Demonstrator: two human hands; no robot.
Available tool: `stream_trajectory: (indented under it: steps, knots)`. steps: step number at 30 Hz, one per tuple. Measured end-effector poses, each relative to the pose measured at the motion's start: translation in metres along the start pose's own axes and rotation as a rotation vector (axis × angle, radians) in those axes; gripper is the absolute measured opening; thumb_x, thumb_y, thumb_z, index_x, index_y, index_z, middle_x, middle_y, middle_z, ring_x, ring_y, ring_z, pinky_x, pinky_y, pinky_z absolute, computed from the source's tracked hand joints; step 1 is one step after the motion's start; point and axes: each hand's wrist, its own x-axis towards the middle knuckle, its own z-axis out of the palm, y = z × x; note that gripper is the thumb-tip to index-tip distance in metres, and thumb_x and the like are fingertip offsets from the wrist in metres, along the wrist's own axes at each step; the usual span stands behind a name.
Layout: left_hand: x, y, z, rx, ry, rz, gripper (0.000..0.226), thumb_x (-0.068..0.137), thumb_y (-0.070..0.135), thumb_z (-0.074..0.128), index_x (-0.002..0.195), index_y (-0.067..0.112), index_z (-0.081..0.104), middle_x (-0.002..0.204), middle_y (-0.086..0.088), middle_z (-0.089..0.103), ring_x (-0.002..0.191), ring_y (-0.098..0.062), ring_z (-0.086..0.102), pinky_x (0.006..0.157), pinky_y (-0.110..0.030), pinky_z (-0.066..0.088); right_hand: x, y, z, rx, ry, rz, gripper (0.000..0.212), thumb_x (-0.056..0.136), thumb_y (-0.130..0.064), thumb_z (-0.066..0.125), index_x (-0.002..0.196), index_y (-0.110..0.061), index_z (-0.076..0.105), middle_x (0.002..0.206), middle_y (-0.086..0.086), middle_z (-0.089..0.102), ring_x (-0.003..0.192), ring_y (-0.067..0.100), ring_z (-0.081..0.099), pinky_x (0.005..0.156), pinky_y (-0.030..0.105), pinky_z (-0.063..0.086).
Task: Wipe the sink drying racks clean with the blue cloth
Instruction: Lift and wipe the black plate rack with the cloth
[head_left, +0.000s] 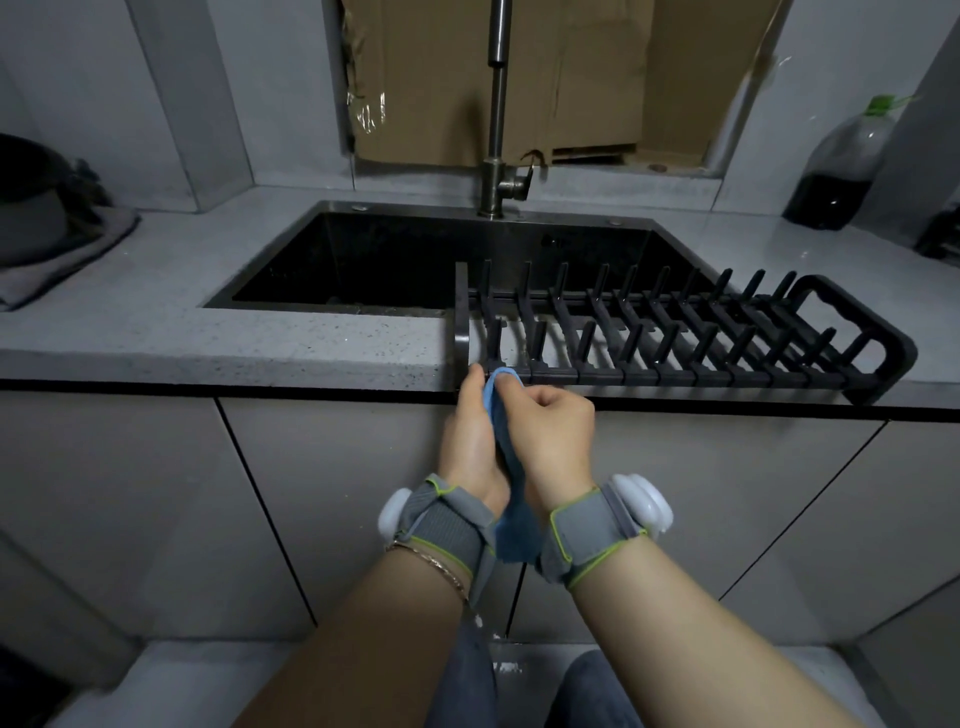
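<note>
The right hand (550, 441) is pinching the blue cloth (501, 380), fingers curled, on the near left corner of the black dish drying rack (675, 366). The left hand (465, 441) is pressing straight fingers alongside. The rack is running lengthwise to the right, so the wiping probably heads rightward.

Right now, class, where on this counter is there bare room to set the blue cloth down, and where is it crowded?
Free: the counter between the grey towel and the sink's left rim, and between the drying rack's right end and the bottle. Crowded: the rack's near-left corner, where the left hand and right hand meet at the blue cloth.
</note>
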Motion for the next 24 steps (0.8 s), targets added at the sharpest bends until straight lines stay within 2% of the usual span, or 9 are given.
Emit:
stream_trajectory:
  steps: [3, 6, 8, 10, 16, 18, 20, 21, 24]
  knots:
    - [0.000, 0.002, -0.001, 0.031, 0.041, 0.018, 0.038, 0.093, 0.047, 0.047, 0.082, 0.014, 0.065, 0.078, -0.007, 0.065, 0.071, -0.016, 0.065, 0.062, -0.025, 0.050, -0.002, -0.004, 0.006, 0.086, 0.006, 0.082, 0.046, 0.076, -0.021, 0.066, 0.038, -0.020, 0.039, 0.049, 0.001, 0.033, 0.054, 0.014, 0.029, 0.052, 0.027, 0.029]
    - [-0.002, 0.002, -0.001, 0.041, 0.031, 0.010, 0.038, 0.094, 0.044, 0.047, 0.076, 0.014, 0.062, 0.068, -0.005, 0.065, 0.061, -0.014, 0.064, 0.055, -0.022, 0.049, -0.004, -0.007, 0.006, 0.192, 0.027, 0.156, 0.052, 0.078, -0.012, 0.060, 0.034, -0.020, 0.033, 0.046, -0.001, 0.030, 0.052, 0.015, 0.026, 0.051, 0.028, 0.026]
    - [-0.009, 0.006, 0.000, 0.049, 0.022, 0.024, 0.042, 0.096, 0.039, 0.045, 0.067, 0.013, 0.059, 0.053, -0.003, 0.060, 0.049, -0.013, 0.060, 0.046, -0.018, 0.045, -0.005, -0.008, 0.002, 0.269, 0.019, 0.200, 0.044, 0.081, -0.009, 0.057, 0.040, -0.018, 0.044, 0.051, 0.004, 0.042, 0.053, 0.015, 0.036, 0.050, 0.025, 0.033]
    - [-0.016, 0.009, -0.001, 0.138, 0.083, 0.078, 0.041, 0.093, 0.038, 0.052, 0.063, 0.010, 0.059, 0.050, -0.002, 0.059, 0.050, -0.015, 0.056, 0.048, -0.020, 0.042, -0.005, -0.008, -0.005, 0.271, 0.001, 0.195, 0.033, 0.083, -0.007, 0.056, 0.051, -0.011, 0.052, 0.058, 0.007, 0.051, 0.057, 0.015, 0.044, 0.048, 0.019, 0.038]
    - [-0.025, 0.030, -0.022, 0.661, 0.401, 0.541, 0.030, 0.087, 0.035, 0.063, 0.072, 0.015, 0.045, 0.077, -0.004, 0.051, 0.072, -0.018, 0.045, 0.058, -0.020, 0.037, -0.006, -0.003, -0.011, 0.240, -0.029, 0.240, 0.024, 0.082, -0.014, 0.063, 0.059, -0.013, 0.058, 0.068, 0.006, 0.058, 0.067, 0.016, 0.051, 0.062, 0.027, 0.044]
    - [-0.023, 0.038, -0.021, 0.681, 0.326, 0.640, 0.016, 0.089, 0.029, 0.061, 0.093, 0.016, 0.052, 0.096, -0.005, 0.054, 0.082, -0.015, 0.048, 0.064, -0.009, 0.038, -0.009, -0.005, -0.006, 0.285, -0.079, 0.287, 0.021, 0.083, -0.015, 0.065, 0.062, -0.013, 0.060, 0.069, 0.007, 0.060, 0.065, 0.017, 0.053, 0.062, 0.027, 0.046]
    - [-0.021, 0.042, -0.016, 0.673, 0.211, 0.653, 0.024, 0.093, 0.025, 0.056, 0.115, 0.017, 0.054, 0.107, -0.003, 0.054, 0.087, -0.010, 0.051, 0.072, -0.008, 0.040, -0.012, -0.010, -0.001, 0.347, -0.122, 0.330, 0.019, 0.084, -0.017, 0.067, 0.067, -0.011, 0.062, 0.069, 0.008, 0.063, 0.064, 0.017, 0.056, 0.062, 0.027, 0.048]
    - [-0.020, 0.043, -0.012, 0.672, 0.154, 0.644, 0.022, 0.095, 0.024, 0.052, 0.115, 0.017, 0.057, 0.104, 0.000, 0.056, 0.085, -0.008, 0.051, 0.074, -0.010, 0.041, -0.013, -0.013, 0.002, 0.380, -0.129, 0.350, 0.018, 0.084, -0.017, 0.067, 0.068, -0.009, 0.062, 0.067, 0.008, 0.063, 0.062, 0.017, 0.057, 0.060, 0.026, 0.048]
    - [-0.018, 0.041, -0.010, 0.741, 0.104, 0.632, 0.023, 0.098, 0.023, 0.047, 0.078, 0.023, 0.059, 0.089, -0.006, 0.061, 0.079, -0.011, 0.052, 0.071, -0.020, 0.042, -0.011, -0.019, 0.006, 0.457, -0.128, 0.404, 0.018, 0.085, -0.012, 0.065, 0.069, -0.006, 0.060, 0.052, 0.003, 0.060, 0.046, 0.013, 0.055, 0.045, 0.017, 0.044]
